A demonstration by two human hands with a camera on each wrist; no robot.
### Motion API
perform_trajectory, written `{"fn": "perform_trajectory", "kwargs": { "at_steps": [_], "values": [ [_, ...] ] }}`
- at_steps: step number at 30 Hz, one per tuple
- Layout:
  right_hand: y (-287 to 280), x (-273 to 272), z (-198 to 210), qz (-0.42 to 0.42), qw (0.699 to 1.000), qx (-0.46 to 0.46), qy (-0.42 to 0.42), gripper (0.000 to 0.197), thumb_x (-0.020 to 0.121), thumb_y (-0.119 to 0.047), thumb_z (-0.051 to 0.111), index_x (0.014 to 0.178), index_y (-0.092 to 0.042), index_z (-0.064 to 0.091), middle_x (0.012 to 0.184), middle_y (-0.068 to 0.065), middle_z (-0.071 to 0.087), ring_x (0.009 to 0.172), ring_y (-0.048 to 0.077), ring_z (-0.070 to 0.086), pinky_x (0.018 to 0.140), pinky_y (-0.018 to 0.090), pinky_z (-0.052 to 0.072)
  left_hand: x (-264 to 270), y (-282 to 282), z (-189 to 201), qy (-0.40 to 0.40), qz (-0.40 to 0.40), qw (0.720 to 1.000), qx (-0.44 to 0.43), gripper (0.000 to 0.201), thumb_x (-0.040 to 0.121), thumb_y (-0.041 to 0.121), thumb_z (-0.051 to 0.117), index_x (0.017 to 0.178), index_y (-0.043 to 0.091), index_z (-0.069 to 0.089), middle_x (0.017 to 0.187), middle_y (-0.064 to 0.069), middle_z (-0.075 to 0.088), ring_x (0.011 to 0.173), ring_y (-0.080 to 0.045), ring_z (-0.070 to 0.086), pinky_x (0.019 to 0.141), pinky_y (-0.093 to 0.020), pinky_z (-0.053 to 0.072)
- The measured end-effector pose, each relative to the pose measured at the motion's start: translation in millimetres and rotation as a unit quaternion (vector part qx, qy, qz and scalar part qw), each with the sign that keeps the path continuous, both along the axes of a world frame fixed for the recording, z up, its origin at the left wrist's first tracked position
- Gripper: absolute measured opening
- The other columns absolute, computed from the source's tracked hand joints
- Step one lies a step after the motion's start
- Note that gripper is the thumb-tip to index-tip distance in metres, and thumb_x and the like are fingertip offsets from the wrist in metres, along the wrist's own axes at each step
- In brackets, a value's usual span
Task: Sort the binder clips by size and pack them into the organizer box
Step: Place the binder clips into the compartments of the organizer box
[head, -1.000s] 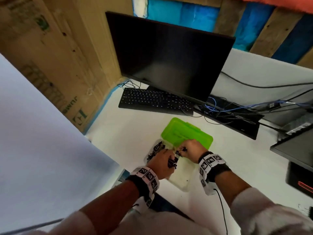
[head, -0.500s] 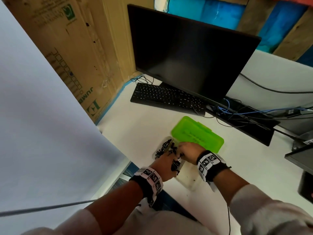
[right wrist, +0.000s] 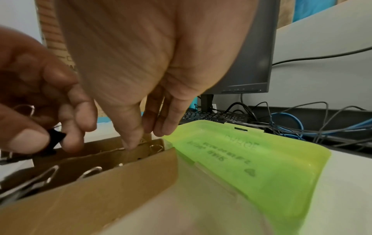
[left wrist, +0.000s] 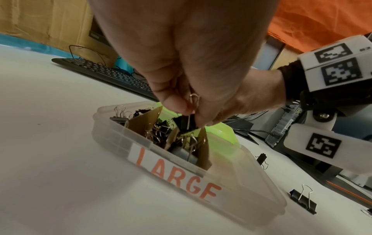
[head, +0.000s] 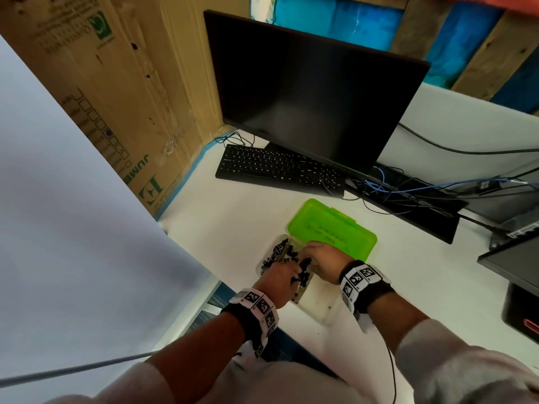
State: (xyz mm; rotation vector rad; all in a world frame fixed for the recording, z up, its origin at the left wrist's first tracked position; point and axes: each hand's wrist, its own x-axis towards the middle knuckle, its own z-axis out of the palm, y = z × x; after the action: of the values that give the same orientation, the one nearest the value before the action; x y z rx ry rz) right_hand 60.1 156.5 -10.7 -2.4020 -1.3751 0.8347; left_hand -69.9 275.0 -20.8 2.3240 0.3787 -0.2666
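— Since a moment ago we have drawn both hands toward the far end of the organizer box (left wrist: 120,136), over its cardboard dividers (left wrist: 149,120), and our head has turned left.

— Our left hand (left wrist: 191,63) pinches one black binder clip (left wrist: 186,124) between thumb and fingertips, held over the box; its long axis stands upright, wire handles up, black body down.

— Our right hand (right wrist: 130,63) holds nothing; its straight fingers (right wrist: 130,136) reach down onto a divider's top edge.

— We count two loose clips (left wrist: 303,200) on the white desk (left wrist: 50,111) beside the box. Those inside are a tangle, so perhaps a dozen; we cannot count them.

— One label, "LARGE" (left wrist: 177,173), sits on the box's near wall. One green lid (right wrist: 251,159) lies open behind, hinged back flat.
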Motion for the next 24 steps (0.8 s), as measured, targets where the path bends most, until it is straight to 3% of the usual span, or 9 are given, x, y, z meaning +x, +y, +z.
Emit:
{"fn": "perform_trajectory", "kwargs": {
  "at_steps": [7,11,14,18,21,24],
  "values": [
    [-12.3,-10.0,-5.9,-0.008,1.0,0.004,0.013,0.042,0.08,-0.017,0.069,0.12,-0.02,0.056,0.116,0.002,0.057,0.109,0.019,0.05,0.093,0.034,0.045,-1.1,-0.6,-1.1,-0.043,-0.011,0.999,-0.026,0.039,0.084,0.004,0.054,0.121,0.016,0.055,0.115,-0.004,0.066,0.106,-0.016,0.062,0.093,-0.021,0.046],
    [-15.7,-11.9,-11.9,-0.058,0.998,0.023,0.026,0.05,0.079,-0.019,0.071,0.125,-0.022,0.053,0.122,0.001,0.058,0.113,0.019,0.049,0.095,0.029,0.041,-0.1,-4.1,1.3,-0.05,-0.036,0.997,-0.052,0.05,0.082,0.003,0.055,0.129,0.018,0.049,0.122,-0.004,0.063,0.113,-0.016,0.058,0.1,-0.025,0.044],
    [-22.3,-10.2,-15.1,-0.075,0.996,0.041,0.02,0.044,0.082,-0.016,0.067,0.124,-0.025,0.054,0.123,-0.001,0.059,0.115,0.018,0.048,0.097,0.027,0.038,0.3,-8.2,3.3,-0.058,-0.046,0.996,-0.046,0.052,0.08,0.006,0.058,0.13,0.019,0.049,0.119,-0.007,0.066,0.111,-0.018,0.06,0.103,-0.024,0.041],
    [-30.6,-10.5,-20.7,-0.079,0.996,0.034,0.018,0.036,0.086,-0.015,0.06,0.12,-0.024,0.057,0.123,0.0,0.059,0.116,0.019,0.048,0.098,0.028,0.039,0.1,-7.0,-1.9,-0.037,-0.047,0.998,-0.007,0.042,0.082,0.011,0.059,0.123,0.017,0.056,0.121,-0.007,0.063,0.116,-0.02,0.057,0.1,-0.035,0.046],
    [-38.1,-10.6,-24.7,-0.093,0.994,0.045,0.017,0.03,0.087,-0.016,0.058,0.116,-0.023,0.06,0.122,-0.002,0.06,0.117,0.018,0.048,0.099,0.027,0.039,2.1,-7.5,-1.7,-0.026,-0.053,0.998,0.037,0.026,0.086,0.014,0.056,0.11,0.014,0.064,0.116,-0.008,0.065,0.116,-0.023,0.056,0.093,-0.033,0.049],
    [-55.0,-8.8,-25.2,-0.137,0.988,0.074,-0.006,0.027,0.088,-0.013,0.055,0.112,-0.02,0.063,0.116,0.002,0.063,0.113,0.022,0.051,0.097,0.029,0.039,13.0,-17.1,3.4,-0.058,-0.072,0.994,0.06,0.023,0.088,0.015,0.052,0.107,0.013,0.064,0.116,-0.007,0.064,0.112,-0.021,0.057,0.099,-0.033,0.04]
  ]
}}
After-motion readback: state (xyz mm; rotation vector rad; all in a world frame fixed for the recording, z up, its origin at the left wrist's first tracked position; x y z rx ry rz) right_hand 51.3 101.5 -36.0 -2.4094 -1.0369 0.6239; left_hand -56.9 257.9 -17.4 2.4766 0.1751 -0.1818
